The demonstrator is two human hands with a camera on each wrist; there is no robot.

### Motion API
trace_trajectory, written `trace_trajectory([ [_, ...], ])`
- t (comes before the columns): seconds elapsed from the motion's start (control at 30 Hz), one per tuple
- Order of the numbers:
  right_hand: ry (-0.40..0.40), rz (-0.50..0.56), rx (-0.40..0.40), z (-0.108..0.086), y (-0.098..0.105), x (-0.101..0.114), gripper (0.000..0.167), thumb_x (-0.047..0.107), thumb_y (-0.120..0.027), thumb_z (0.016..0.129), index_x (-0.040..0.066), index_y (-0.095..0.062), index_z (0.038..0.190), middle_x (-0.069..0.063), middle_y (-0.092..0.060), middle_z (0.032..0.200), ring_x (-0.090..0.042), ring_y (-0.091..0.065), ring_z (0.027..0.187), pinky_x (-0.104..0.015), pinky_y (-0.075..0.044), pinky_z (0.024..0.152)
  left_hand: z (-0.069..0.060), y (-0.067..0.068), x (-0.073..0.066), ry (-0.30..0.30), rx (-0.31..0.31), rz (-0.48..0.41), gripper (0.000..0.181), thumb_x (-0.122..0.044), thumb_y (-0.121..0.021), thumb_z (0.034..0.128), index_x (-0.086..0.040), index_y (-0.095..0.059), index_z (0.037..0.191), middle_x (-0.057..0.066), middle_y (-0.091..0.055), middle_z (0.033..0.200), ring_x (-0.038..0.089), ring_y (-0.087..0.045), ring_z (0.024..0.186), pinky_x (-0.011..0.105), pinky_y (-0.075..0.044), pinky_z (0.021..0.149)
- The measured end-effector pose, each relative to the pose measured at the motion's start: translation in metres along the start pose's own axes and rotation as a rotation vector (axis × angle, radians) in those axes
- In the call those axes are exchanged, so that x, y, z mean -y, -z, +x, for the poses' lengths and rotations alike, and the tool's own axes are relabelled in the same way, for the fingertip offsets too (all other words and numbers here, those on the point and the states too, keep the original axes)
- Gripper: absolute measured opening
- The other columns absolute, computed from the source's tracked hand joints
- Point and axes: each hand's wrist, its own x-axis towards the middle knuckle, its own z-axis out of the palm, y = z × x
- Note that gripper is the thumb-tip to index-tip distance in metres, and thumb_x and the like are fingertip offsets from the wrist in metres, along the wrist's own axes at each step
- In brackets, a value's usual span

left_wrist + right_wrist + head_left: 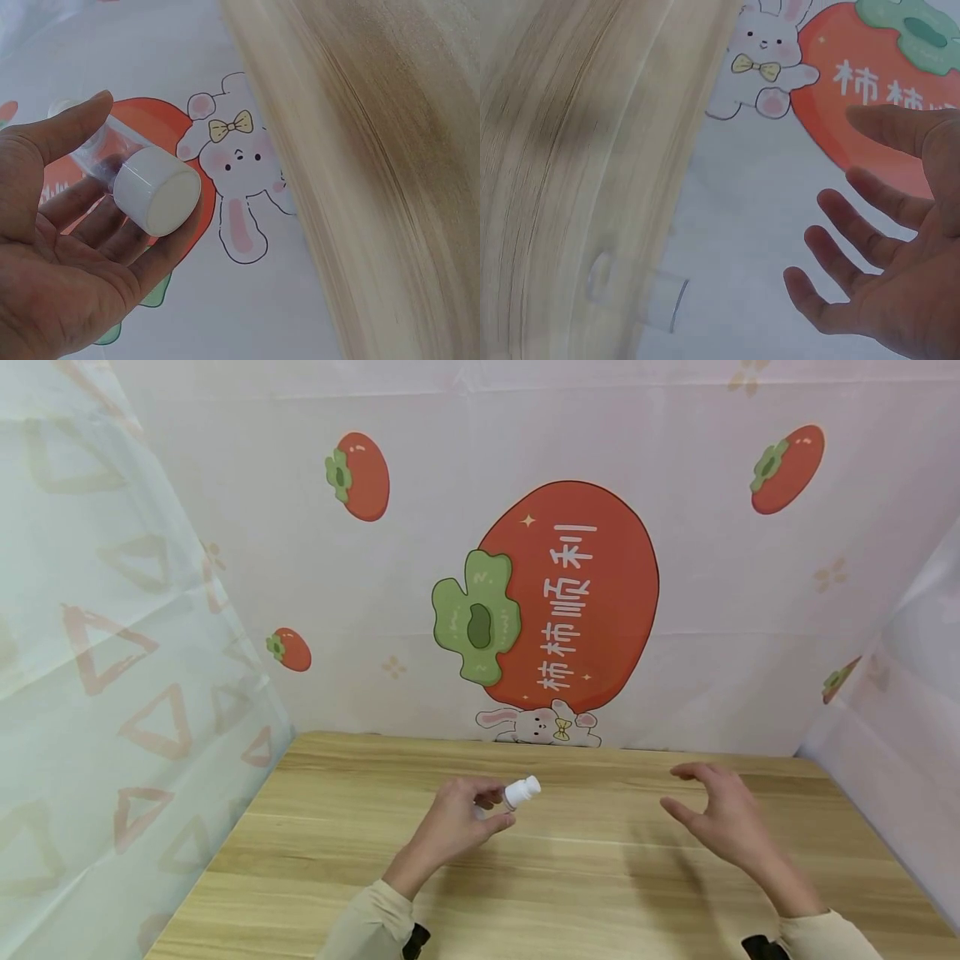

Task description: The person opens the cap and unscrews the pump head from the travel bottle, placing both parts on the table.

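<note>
A small bottle [522, 792] with a white top is held in my left hand [457, 820], above the table. The left wrist view shows the bottle [159, 190] tilted, its clear body between the thumb and curled fingers of the left hand [75, 274], a wide white end facing the camera. My right hand [726, 820] hovers apart at the right, holding nothing; its fingers are spread and slightly bent in the right wrist view [892, 262]. A faint clear cylinder [637, 296] shows there below left of that hand; what it rests on I cannot tell.
The wooden table [555, 893] spans the space beneath both hands. Behind it hangs a pale cloth backdrop [705, 693] printed with red fruit and a rabbit. More printed cloth [75, 735] closes off the left side, and another sheet [907, 760] the right.
</note>
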Motion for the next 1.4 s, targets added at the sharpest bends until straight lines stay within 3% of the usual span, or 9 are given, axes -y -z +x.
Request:
trace_trajectory([
  [0.3,0.064,0.044,0.031,0.002,-0.009,0.022,0.044,0.017,-0.087,0.08,0.001,-0.068,0.116,-0.015,-0.069,0.109,-0.037,-0.063,0.102,-0.057,-0.05,0.082,0.0,-0.006,-0.004,-0.006,0.021,0.014,0.031,-0.017,-0.086,0.0828,-0.002,-0.075,0.108,0.007,-0.075,0.1,0.023,-0.072,0.089,0.039,-0.06,0.078],
  [0.5,0.069,0.094,0.099,0.003,-0.014,0.037,0.044,0.016,-0.085,0.082,0.002,-0.067,0.119,-0.011,-0.068,0.113,-0.035,-0.063,0.104,-0.055,-0.051,0.086,0.002,-0.009,-0.01,-0.005,0.037,0.025,0.033,-0.018,-0.086,0.0827,-0.003,-0.075,0.109,0.007,-0.075,0.101,0.019,-0.071,0.09,0.036,-0.06,0.078],
  [0.93,0.089,0.205,0.159,0.005,-0.024,0.062,0.046,0.02,-0.085,0.084,0.006,-0.066,0.123,-0.002,-0.068,0.115,-0.028,-0.063,0.105,-0.054,-0.052,0.085,0.007,-0.015,-0.02,-0.019,0.048,0.009,0.031,-0.017,-0.086,0.0827,-0.003,-0.075,0.107,0.008,-0.075,0.1,0.021,-0.071,0.09,0.036,-0.059,0.079],
  [1.1,0.089,0.257,0.198,0.007,-0.03,0.067,0.047,0.024,-0.084,0.085,0.01,-0.065,0.125,0.002,-0.067,0.117,-0.024,-0.063,0.104,-0.047,-0.052,0.084,0.009,-0.017,-0.023,-0.023,0.061,0.024,0.032,-0.019,-0.087,0.0826,-0.003,-0.075,0.108,0.008,-0.075,0.101,0.019,-0.071,0.09,0.028,-0.057,0.078],
  [1.4,0.089,0.369,0.24,0.011,-0.036,0.079,0.049,0.033,-0.083,0.087,0.012,-0.064,0.126,0.004,-0.067,0.112,-0.018,-0.064,0.099,-0.039,-0.056,0.081,0.011,-0.019,-0.029,-0.029,0.086,0.042,0.032,-0.022,-0.085,0.0842,-0.005,-0.076,0.11,0.005,-0.075,0.102,0.018,-0.071,0.091,0.031,-0.058,0.08],
])
